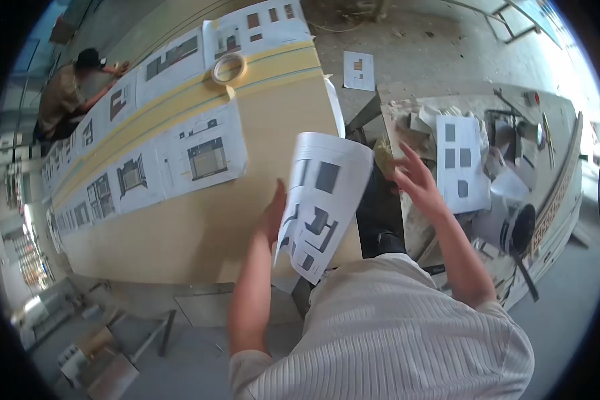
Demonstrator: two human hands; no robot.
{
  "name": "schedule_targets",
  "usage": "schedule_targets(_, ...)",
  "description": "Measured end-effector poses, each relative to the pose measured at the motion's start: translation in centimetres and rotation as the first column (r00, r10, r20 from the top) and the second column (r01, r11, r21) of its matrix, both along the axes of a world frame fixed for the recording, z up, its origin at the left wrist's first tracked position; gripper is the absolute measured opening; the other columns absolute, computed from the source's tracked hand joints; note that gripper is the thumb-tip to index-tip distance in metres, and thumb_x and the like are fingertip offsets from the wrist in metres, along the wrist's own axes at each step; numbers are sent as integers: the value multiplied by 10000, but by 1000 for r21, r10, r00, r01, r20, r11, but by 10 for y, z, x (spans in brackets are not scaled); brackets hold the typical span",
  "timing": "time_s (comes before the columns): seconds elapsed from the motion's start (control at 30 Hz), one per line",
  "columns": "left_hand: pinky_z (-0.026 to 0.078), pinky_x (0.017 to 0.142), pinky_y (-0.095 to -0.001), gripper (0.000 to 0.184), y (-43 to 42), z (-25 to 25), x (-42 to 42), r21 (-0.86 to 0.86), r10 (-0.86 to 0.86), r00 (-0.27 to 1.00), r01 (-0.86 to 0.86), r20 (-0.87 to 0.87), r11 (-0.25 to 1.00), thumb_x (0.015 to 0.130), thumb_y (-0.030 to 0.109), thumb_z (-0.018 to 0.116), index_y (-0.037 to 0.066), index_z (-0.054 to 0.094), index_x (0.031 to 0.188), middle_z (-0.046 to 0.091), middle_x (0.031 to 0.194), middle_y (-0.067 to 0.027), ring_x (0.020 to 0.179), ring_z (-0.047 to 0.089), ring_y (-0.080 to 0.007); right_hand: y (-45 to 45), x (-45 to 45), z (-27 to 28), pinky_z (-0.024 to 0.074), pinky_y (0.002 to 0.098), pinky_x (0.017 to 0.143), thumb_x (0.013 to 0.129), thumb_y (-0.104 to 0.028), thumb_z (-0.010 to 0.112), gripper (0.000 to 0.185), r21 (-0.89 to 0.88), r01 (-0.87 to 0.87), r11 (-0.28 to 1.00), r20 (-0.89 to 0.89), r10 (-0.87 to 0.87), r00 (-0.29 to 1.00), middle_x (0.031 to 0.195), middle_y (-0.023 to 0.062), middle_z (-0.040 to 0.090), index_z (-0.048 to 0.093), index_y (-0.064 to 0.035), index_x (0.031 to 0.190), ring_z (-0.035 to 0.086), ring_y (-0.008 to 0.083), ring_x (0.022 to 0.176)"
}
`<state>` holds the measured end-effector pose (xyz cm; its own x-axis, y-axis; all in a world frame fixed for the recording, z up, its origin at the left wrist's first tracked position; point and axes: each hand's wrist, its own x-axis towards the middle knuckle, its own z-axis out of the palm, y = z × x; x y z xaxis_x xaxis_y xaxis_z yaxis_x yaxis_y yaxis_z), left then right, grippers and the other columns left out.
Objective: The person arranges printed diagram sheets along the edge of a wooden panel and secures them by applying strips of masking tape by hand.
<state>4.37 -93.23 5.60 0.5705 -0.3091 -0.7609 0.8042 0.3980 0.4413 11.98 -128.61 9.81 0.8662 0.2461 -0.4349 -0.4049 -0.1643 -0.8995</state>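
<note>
My left hand (273, 212) grips a small stack of printed paper sheets (327, 193) by its left edge. The sheets curl at the top and show dark furniture-like pictures; they hang over the near end of the wooden board. To the right of them, my right hand (417, 179) is raised with its fingers apart. By its fingertips is a crumpled yellowish piece (383, 157); I cannot tell whether the fingers touch it. A roll of masking tape (229, 69) lies on the yellow-taped strip, among rows of printed sheets (207, 150) laid along the board (283, 110).
A cluttered bench (560, 120) at right bears a printed sheet (461, 163), scraps and a bucket-like container (507, 223). Another sheet (359, 71) lies on the floor beyond. Across the board at far left, a person (67, 100) in a dark cap reaches toward its edge.
</note>
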Motion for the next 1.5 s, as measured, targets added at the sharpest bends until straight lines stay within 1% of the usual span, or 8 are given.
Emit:
schedule_targets(0.1,545,968,-340,950,-13,-50,26,127,-330,943,323,35,938,1015,821,207,76,652,1401,705,1294,-83,1118,656,-175,41,84,-23,547,305,941,1014,-259,736,777,60,-248,967,42,246,968,1251,111,692,329,-69,1647,653,142,1084)
schedule_targets(0.13,528,953,-338,956,-14,-33,45,94,-394,919,392,7,915,1020,818,192,62,682,1341,721,1262,-51,1079,651,-161,52,104,-13,567,313,874,1008,-210,731,564,-56,-383,922,19,385,923,1172,89,724,539,-30,1506,675,139,1054)
schedule_targets(0.27,517,938,-350,807,-1,11,98,391,-422,896,344,135,854,1065,731,328,48,703,1274,724,1255,-80,1086,638,-160,56,148,-69,576,312,813,999,-155,719,310,-160,-537,828,-67,534,843,1031,59,750,701,7,1263,689,120,947)
schedule_targets(0.37,458,1055,-397,399,14,18,113,866,-225,886,-294,406,405,1063,363,600,31,679,1270,704,1259,-121,1167,634,-245,53,162,-104,554,364,765,973,-208,721,279,-75,-135,988,121,143,982,859,128,745,723,65,1025,677,154,818)
schedule_targets(0.4,456,1050,-403,319,13,26,114,822,-282,773,-552,568,141,1025,241,675,20,676,1256,702,1242,-129,1164,638,-275,51,169,-108,519,343,683,994,-216,708,271,-282,-89,955,177,143,974,784,65,698,697,50,938,619,120,747)
schedule_targets(0.5,406,1065,-459,356,-5,36,126,707,-514,653,-697,555,-123,920,178,743,41,660,1239,682,1235,-120,1170,624,-336,47,177,-117,455,307,614,1018,-238,695,300,-237,10,971,115,17,993,735,8,638,664,19,866,533,79,698)
schedule_targets(0.8,319,1186,-640,689,-48,1,182,960,-564,826,-173,20,-220,926,445,736,11,566,1434,449,1560,-280,1425,438,-490,38,184,-127,501,235,740,1042,-195,702,239,-164,-10,986,117,30,993,925,-7,752,760,26,1114,613,40,827)
schedule_targets(1.5,252,1215,-668,781,-23,-42,185,917,-537,840,-271,77,-292,936,556,686,94,506,1539,360,1667,-216,1547,303,-461,61,203,-104,426,207,691,1042,-131,684,187,-124,-228,966,109,241,964,861,-51,684,733,47,1066,524,16,779)
